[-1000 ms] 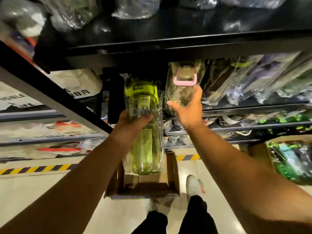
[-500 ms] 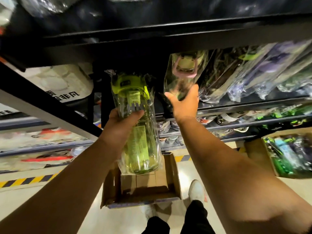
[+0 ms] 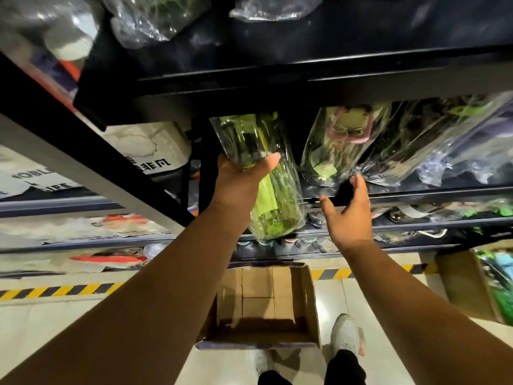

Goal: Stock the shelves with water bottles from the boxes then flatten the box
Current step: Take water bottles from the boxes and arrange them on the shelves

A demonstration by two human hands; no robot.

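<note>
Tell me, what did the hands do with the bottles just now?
The left hand pushed the green bottle up and deeper into the shelf, so its lid is now hidden under the board above. The right hand let go of the pink-lidded bottle and dropped lower, fingers spread. Unchanged: the left hand still grips the green bottle, and the cardboard box sits open on the floor.

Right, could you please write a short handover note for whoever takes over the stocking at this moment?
Left hand grips the green bottle, tilted, top inside the shelf, base outside it.
Right hand open, below the pink-handled bottle, already shelved.
Floor box looks empty.
To do: seat the green bottle, flatten that box; second box at right holds more bottles.
</note>
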